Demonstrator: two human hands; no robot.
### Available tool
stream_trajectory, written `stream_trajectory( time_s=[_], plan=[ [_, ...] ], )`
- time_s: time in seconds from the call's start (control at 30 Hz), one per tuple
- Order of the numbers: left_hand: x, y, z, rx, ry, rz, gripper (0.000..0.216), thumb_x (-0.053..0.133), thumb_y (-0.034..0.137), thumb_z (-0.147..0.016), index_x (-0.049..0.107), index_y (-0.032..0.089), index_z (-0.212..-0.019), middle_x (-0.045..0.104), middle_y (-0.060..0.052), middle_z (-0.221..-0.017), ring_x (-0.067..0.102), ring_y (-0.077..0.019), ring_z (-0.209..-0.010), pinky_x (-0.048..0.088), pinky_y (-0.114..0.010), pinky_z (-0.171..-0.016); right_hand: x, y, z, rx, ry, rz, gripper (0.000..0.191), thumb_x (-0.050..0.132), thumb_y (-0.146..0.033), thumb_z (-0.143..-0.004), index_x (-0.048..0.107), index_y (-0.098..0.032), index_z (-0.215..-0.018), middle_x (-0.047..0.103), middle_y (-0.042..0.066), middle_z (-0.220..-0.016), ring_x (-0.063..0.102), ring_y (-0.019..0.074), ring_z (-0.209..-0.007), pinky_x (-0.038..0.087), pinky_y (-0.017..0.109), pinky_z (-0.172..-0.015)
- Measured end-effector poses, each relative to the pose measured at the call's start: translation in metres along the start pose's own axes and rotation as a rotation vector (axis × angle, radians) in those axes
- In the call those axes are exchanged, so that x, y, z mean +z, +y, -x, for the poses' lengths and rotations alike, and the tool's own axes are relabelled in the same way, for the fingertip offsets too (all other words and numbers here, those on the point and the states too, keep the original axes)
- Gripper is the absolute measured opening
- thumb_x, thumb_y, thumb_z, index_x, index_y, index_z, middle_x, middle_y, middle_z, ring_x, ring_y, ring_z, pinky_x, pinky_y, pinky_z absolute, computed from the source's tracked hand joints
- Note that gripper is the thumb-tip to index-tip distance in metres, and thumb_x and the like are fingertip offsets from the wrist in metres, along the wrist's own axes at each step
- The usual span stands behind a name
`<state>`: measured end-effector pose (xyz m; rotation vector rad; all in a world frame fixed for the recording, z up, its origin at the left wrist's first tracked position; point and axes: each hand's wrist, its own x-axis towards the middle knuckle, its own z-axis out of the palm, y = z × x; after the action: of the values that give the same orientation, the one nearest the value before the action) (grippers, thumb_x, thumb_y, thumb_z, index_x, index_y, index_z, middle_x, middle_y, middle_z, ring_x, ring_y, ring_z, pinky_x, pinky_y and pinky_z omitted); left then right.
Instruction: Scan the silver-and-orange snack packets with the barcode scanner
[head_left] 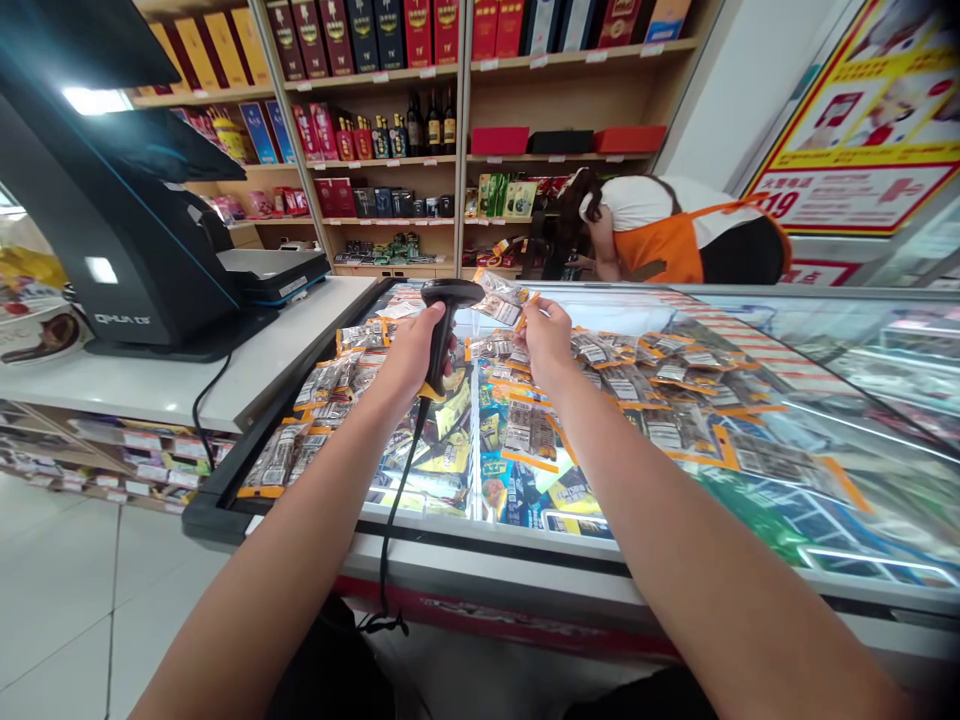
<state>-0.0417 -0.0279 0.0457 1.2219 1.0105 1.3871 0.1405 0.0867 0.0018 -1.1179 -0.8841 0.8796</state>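
My left hand (411, 350) is wrapped round the handle of a black barcode scanner (448, 296), whose head points right and whose cable hangs down over the freezer's front edge. My right hand (545, 338) pinches a small clear snack packet with orange trim (501, 297), held up right in front of the scanner head. Both hands hover over the glass lid of a chest freezer (525, 560). Several similar orange-edged packets (637, 385) lie spread across the glass.
A black checkout terminal (127, 260) stands on a white counter (150, 385) to the left. Behind the freezer a person in an orange apron (675, 235) bends over beside wooden shelves of bottles and boxes (390, 130). Tiled floor lies at lower left.
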Motion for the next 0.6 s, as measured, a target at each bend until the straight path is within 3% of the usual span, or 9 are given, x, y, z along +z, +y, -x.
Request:
stream_trajectory(
  time_s=[0.2, 0.3, 0.37, 0.47, 0.53, 0.6],
  plan=[
    [-0.001, 0.000, 0.000, -0.002, -0.001, -0.007, 0.034, 0.050, 0.050, -0.095, 0.058, 0.019, -0.082, 0.060, 0.001, -0.067, 0.052, -0.0089, -0.040, 0.038, -0.023, -0.040, 0.000, -0.009, 0.002, -0.064, 0.002, 0.106, 0.014, 0.058, -0.033, -0.091, 0.061, -0.023, -0.099, 0.055, -0.004, -0.067, 0.052, 0.0152, -0.055, 0.050, 0.030, -0.057],
    [-0.003, 0.004, -0.001, 0.013, 0.036, 0.007, 0.034, 0.052, 0.051, -0.094, 0.056, 0.020, -0.082, 0.061, 0.001, -0.066, 0.052, -0.0088, -0.040, 0.037, -0.023, -0.040, -0.012, -0.022, 0.002, -0.321, 0.037, 0.348, 0.019, 0.052, -0.030, -0.092, 0.067, -0.019, -0.097, 0.068, 0.005, -0.083, 0.062, 0.0205, -0.074, 0.051, 0.036, -0.074],
    [-0.003, 0.007, -0.001, 0.032, 0.087, 0.035, 0.032, 0.053, 0.051, -0.094, 0.055, 0.020, -0.082, 0.060, 0.002, -0.066, 0.051, -0.0085, -0.039, 0.037, -0.023, -0.039, -0.025, -0.033, 0.002, -0.477, 0.046, 0.638, 0.026, 0.050, -0.028, -0.094, 0.073, -0.018, -0.098, 0.073, 0.011, -0.095, 0.065, 0.0252, -0.091, 0.048, 0.040, -0.086],
    [-0.003, 0.010, -0.001, 0.043, 0.144, 0.038, 0.030, 0.052, 0.047, -0.096, 0.055, 0.020, -0.083, 0.058, 0.003, -0.065, 0.050, -0.0084, -0.039, 0.037, -0.023, -0.040, -0.038, -0.046, 0.005, -0.529, 0.097, 1.064, 0.026, 0.059, -0.026, -0.089, 0.079, -0.015, -0.102, 0.071, 0.022, -0.113, 0.056, 0.0395, -0.115, 0.039, 0.057, -0.097],
    [0.000, 0.011, 0.000, 0.050, 0.147, 0.006, 0.030, 0.051, 0.046, -0.097, 0.054, 0.021, -0.083, 0.057, 0.003, -0.066, 0.050, -0.0085, -0.039, 0.037, -0.023, -0.040, -0.036, -0.048, 0.011, -0.601, 0.160, 1.176, 0.033, 0.065, -0.024, -0.085, 0.078, -0.012, -0.112, 0.063, 0.026, -0.128, 0.048, 0.0457, -0.125, 0.036, 0.061, -0.099],
    [0.003, 0.010, 0.002, 0.083, 0.142, -0.035, 0.030, 0.051, 0.046, -0.098, 0.052, 0.021, -0.083, 0.057, 0.003, -0.067, 0.051, -0.0084, -0.039, 0.037, -0.023, -0.040, -0.022, -0.043, 0.021, -0.723, 0.062, 1.166, 0.037, 0.065, -0.024, -0.087, 0.075, -0.014, -0.121, 0.062, 0.023, -0.130, 0.050, 0.0418, -0.124, 0.041, 0.056, -0.099]
  ],
)
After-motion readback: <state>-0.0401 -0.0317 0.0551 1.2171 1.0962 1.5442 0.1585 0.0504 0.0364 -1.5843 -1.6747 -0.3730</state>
